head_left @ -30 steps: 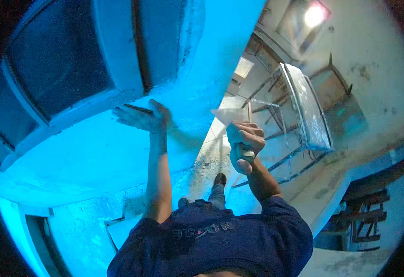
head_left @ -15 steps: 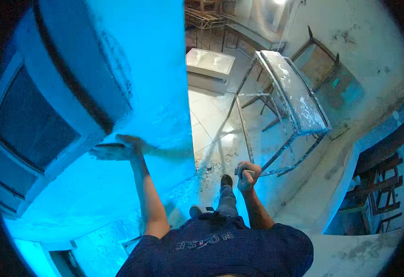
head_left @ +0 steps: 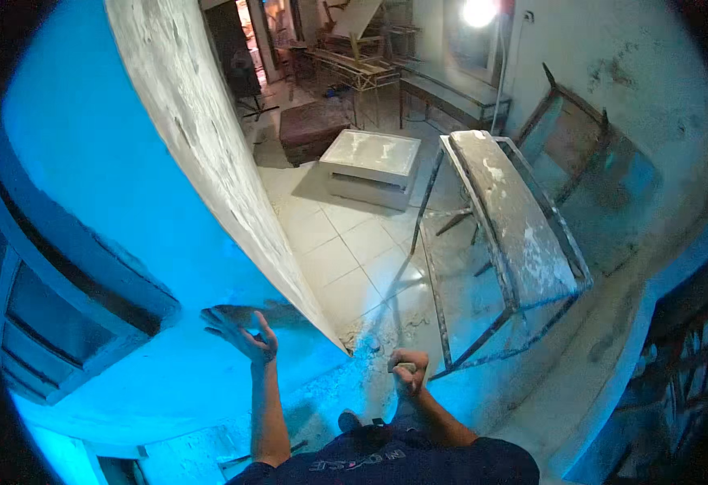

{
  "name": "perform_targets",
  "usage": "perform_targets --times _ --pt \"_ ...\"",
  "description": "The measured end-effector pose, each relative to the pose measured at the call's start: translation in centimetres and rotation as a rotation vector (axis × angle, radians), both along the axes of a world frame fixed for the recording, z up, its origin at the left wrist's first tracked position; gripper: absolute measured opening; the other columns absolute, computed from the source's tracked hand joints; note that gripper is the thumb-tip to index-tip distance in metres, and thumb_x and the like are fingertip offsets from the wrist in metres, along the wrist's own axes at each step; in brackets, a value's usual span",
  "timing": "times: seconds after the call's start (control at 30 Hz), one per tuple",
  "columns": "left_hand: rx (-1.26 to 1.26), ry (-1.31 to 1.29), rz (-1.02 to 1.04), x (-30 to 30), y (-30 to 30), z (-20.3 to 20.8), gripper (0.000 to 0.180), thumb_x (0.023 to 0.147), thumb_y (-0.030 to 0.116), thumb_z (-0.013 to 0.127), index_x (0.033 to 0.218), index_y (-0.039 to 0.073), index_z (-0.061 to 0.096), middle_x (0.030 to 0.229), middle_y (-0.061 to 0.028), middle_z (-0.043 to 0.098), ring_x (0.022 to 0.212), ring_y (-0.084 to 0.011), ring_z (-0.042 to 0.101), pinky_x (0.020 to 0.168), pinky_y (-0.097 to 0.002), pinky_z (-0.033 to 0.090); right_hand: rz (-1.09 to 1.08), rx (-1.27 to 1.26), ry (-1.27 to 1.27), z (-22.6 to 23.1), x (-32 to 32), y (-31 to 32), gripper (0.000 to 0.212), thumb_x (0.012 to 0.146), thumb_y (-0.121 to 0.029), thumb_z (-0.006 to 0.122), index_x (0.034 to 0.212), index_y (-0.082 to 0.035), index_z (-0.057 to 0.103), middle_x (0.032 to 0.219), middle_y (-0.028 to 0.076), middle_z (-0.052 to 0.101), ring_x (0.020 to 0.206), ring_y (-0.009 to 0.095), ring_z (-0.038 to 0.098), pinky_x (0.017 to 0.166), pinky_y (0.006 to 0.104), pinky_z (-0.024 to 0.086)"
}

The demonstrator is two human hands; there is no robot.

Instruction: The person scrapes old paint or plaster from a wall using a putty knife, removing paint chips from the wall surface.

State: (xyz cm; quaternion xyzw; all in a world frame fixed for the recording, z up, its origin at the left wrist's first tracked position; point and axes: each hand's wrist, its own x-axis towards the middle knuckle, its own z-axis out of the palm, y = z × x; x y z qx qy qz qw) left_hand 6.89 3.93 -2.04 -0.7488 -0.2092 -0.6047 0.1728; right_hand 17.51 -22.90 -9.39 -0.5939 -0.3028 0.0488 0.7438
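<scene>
My left hand [head_left: 253,344] is raised beside the blue-lit wall [head_left: 176,267], its fingers stretched and thumb apart. Nothing shows in it, and its dark shadow falls on the wall nearby. Whether the fingertips touch the surface I cannot tell. In front of my body, my right hand [head_left: 410,373] is closed in a fist. A small pale thing seems to peek out between its fingers, too little to name. Just right of that fist stands a tall metal-framed trestle [head_left: 506,206], its plank top splashed with white paint or plaster.
The wall ends in a rough white edge [head_left: 208,153]. Beyond it a low white box table [head_left: 374,158] stands on the tiled floor. A dark wooden frame [head_left: 568,137] leans at the right wall. Left, a recessed window [head_left: 63,311]. Crumbs of debris [head_left: 366,335] lie near the wall's foot.
My view has shifted, revealing the wall's edge and more of the room. My left hand now has its thumb spread and is farther from the window recess. My right fist stays closed.
</scene>
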Motion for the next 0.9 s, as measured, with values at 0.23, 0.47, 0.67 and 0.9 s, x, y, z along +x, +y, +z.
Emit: perform_targets --times 0.23,0.47,0.67,0.9 --pt "-0.151 0.159 0.092 3.8 -2.7 -3.0 0.073 0.090 0.017 0.044 0.143 0.024 -0.005 0.145 -0.0236 0.010 0.133 -0.0438 0.011 0.104 -0.0595 0.002 0.119 0.131 -0.116 0.7 9.1 -0.7 0.030 0.069 -0.029 0.058 0.054 -0.005 0.049 0.044 0.004 0.042 0.037 0.016 0.042 0.039 0.0281 0.034" --pt "-0.316 0.135 0.178 5.5 -4.3 -4.9 0.067 0.090 0.018 0.046 0.142 0.006 0.005 0.144 -0.0259 0.011 0.133 -0.0415 0.014 0.107 -0.0539 0.005 0.153 0.187 -0.075 1.8 15.6 -1.9 0.032 0.068 -0.029 0.059 0.053 -0.004 0.047 0.043 0.005 0.042 0.036 0.015 0.041 0.038 0.0275 0.032" --pt "-0.678 0.073 0.310 6.5 -3.6 -6.8 0.066 0.093 0.027 0.042 0.139 -0.006 0.008 0.144 -0.0263 0.011 0.135 -0.0373 0.010 0.108 -0.0493 0.003 0.188 0.231 -0.026 1.3 16.8 -2.1 0.029 0.067 -0.026 0.057 0.053 -0.003 0.046 0.044 0.005 0.042 0.038 0.013 0.040 0.039 0.0270 0.031" --pt "-0.715 0.132 0.186 6.8 -8.5 -2.7 0.067 0.092 0.029 0.042 0.138 -0.007 0.009 0.143 -0.0254 0.016 0.134 -0.0360 0.016 0.109 -0.0465 0.006 0.124 0.041 -0.158 2.7 15.7 -2.8 0.025 0.069 -0.017 0.065 0.058 -0.003 0.047 0.051 0.000 0.045 0.045 0.009 0.042 0.044 0.0235 0.033"
